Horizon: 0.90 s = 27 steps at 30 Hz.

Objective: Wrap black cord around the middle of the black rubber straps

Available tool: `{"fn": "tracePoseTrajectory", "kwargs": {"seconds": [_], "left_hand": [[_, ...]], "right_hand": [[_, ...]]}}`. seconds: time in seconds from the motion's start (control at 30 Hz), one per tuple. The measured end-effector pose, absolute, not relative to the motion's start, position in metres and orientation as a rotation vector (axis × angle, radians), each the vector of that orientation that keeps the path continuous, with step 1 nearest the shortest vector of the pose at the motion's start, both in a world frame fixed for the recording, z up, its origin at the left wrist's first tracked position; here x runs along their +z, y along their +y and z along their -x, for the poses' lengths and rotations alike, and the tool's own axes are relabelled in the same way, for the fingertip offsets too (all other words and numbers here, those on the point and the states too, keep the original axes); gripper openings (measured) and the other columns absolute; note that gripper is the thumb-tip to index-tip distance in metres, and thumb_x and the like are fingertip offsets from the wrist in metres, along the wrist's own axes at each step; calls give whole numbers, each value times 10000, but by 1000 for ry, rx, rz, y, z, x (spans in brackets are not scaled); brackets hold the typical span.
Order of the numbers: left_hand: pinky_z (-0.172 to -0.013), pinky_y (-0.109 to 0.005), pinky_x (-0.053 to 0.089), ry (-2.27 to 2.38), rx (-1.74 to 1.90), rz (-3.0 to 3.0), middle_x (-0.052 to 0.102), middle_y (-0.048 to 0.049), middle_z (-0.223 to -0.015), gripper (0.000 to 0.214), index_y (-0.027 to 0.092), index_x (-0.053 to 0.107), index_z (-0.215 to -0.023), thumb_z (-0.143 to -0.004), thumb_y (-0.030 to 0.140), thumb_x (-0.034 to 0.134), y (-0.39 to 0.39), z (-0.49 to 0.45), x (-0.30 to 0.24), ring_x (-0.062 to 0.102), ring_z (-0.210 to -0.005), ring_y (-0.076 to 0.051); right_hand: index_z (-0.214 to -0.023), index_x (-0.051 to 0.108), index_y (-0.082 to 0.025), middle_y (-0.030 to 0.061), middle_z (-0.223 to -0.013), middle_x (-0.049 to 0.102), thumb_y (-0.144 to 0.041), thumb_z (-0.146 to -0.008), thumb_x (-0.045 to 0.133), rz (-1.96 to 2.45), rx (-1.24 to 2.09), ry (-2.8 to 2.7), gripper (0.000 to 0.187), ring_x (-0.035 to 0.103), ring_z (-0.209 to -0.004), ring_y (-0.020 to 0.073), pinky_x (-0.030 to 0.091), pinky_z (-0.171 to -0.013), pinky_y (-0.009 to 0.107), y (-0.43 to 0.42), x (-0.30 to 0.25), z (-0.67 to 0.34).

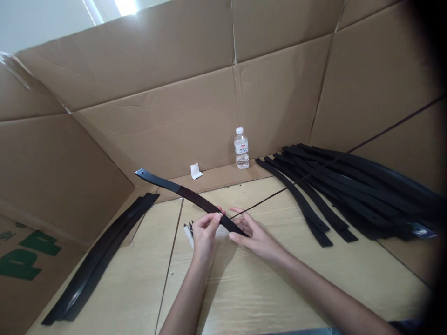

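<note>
A long, curved black strip with a hole near its far end slants across the middle of the view. A dark brown wrap covers its middle stretch. From beside my hands, a thin dark cord runs taut up to the right edge. My left hand pinches the strip where the wrapped part ends, thumb on top. Around the strip's near end is my right hand, its thumb on the near side and its fingers behind, close to the cord. Some of its fingertips are hidden by the strip.
Several black strips lie piled at the right, and a few more at the left. A water bottle and a crumpled white paper stand near the back cardboard wall. Pens lie behind my left hand.
</note>
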<state>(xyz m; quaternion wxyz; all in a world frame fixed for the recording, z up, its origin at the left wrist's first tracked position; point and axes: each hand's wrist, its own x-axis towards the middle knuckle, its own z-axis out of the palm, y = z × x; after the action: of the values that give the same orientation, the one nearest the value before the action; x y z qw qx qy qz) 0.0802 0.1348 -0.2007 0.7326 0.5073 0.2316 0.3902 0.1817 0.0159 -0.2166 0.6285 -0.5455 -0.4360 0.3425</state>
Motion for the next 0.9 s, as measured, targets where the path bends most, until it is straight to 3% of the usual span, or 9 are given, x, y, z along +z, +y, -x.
{"fn": "tracePoseTrajectory", "kwargs": {"seconds": [0.07, 0.17, 0.33, 0.43, 0.57, 0.77, 0.9], "left_hand": [[-857, -272, 492, 505, 862, -1111, 697, -88, -859, 243, 127, 732, -721, -588, 310, 821, 136, -79, -199, 648, -881, -176], [-847, -267, 498, 497, 873, -1076, 697, -88, -870, 247, 127, 728, -720, -582, 308, 825, 137, -77, -196, 651, -869, -171], [-846, -265, 504, 469, 964, -1011, 700, -92, -860, 258, 125, 718, -717, -570, 303, 833, 136, -75, -187, 654, -870, -168], [-858, -266, 504, 461, 1047, -983, 699, -89, -869, 257, 123, 714, -711, -571, 302, 833, 137, -73, -182, 657, -877, -167], [-888, -284, 495, 465, 1192, -983, 697, -80, -859, 232, 125, 716, -733, -615, 301, 808, 145, -69, -181, 652, -897, -165], [-924, -296, 474, 700, 1398, -1129, 691, -88, -947, 278, 118, 711, -840, -707, 361, 735, 159, -64, -190, 636, -951, -169], [-904, -300, 483, 856, 1375, -1345, 689, -100, -940, 321, 95, 711, -857, -713, 382, 719, 159, -64, -190, 637, -942, -191]], "right_hand": [[-1058, 559, -165, 47, -908, 574, -533, -860, 548, 1243, 837, -975, 418, 564, -848, 173, 444, -742, 259, 16, -213, -184], [-749, 514, -151, 20, -702, 501, -694, -833, 450, 1282, 906, -813, 553, 476, -607, 128, 363, -550, 224, 18, -212, -186], [-697, 540, -134, 50, -663, 540, -711, -703, 569, 1200, 1021, -673, 578, 488, -585, 141, 361, -530, 227, 20, -216, -188], [-748, 595, -108, 112, -724, 607, -631, -831, 430, 1018, 1294, -717, 554, 529, -599, 164, 392, -550, 251, 16, -217, -190], [-737, 646, -77, 139, -727, 622, -567, -925, 191, 913, 1519, -724, 694, 532, -577, 149, 394, -574, 239, 12, -218, -195], [-580, 660, -80, 120, -521, 557, -565, -881, 299, 923, 1430, -802, 675, 506, -461, 160, 332, -469, 245, 7, -213, -194], [-549, 633, -124, 122, -545, 577, -562, -894, 307, 901, 1195, -784, 646, 549, -538, 191, 415, -538, 288, 1, -203, -205]]}}
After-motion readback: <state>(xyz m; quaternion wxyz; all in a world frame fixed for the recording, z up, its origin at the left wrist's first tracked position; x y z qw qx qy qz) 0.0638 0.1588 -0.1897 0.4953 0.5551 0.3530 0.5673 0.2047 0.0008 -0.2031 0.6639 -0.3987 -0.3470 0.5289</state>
